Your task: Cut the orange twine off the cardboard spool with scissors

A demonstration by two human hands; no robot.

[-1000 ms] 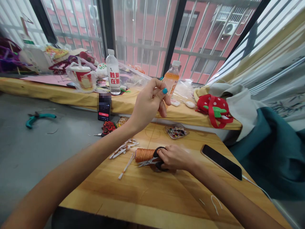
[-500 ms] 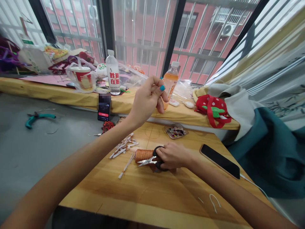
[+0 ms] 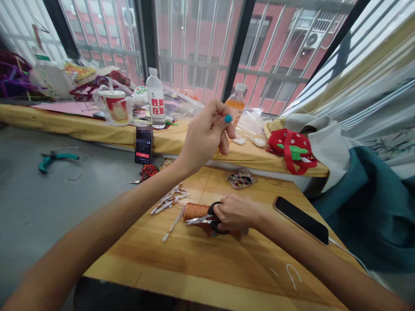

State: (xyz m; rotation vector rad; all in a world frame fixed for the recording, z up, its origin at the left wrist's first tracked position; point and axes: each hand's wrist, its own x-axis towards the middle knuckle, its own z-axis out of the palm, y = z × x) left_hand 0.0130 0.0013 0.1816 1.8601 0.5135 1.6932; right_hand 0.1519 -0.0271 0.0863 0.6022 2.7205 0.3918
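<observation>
My left hand is raised above the wooden table, its thumb and fingers pinched on a thin orange thread that runs down toward the table. The right hand rests on the table, closed on black-handled scissors whose blades point left. It also lies against an orange thread spool lying on its side. Several white paper-wrapped sticks lie scattered just left of the spool.
A black phone lies at the table's right edge, a clear tray of beads at its far edge. Behind, a yellow ledge carries bottles, a cup, a red strawberry bag. Green pliers lie on the grey floor.
My left hand has shifted slightly, dipping and rising while still pinching the thread. The right hand stays on the scissors and spool.
</observation>
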